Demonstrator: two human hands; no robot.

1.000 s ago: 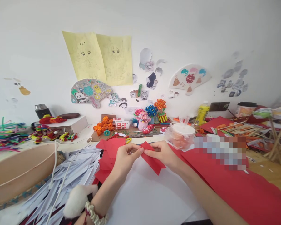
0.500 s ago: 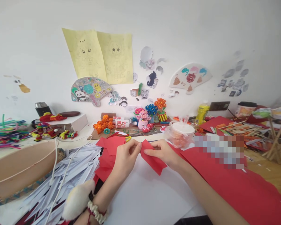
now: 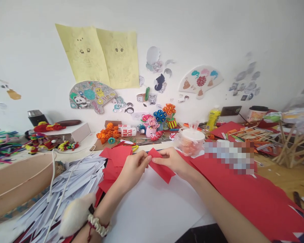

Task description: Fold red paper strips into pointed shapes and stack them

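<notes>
Both my hands hold a small folded red paper strip [image 3: 162, 170] just above a white sheet [image 3: 154, 209] in the middle of the desk. My left hand [image 3: 134, 167] pinches the strip's left end with fingers closed. My right hand [image 3: 171, 162] pinches it from the right, thumb and fingers pressed on the fold. A stack of cut red paper pieces [image 3: 114, 162] lies just left of my left hand. A large red sheet [image 3: 255, 199] spreads under my right forearm.
A pile of folded white strips [image 3: 73, 189] and a white cable [image 3: 52, 175] lie at left. A bagged white cup [image 3: 191, 140] stands behind my hands. Pipe-cleaner flowers [image 3: 158, 121], a yellow bottle [image 3: 213, 118], wooden sticks [image 3: 286, 145] and pipe cleaners [image 3: 2, 145] crowd the back. Drawings hang on the wall.
The view has shifted slightly, so everything sits a little lower-left. My fingers have worked along the strip's left end; the strip stays pinched in both hands.
</notes>
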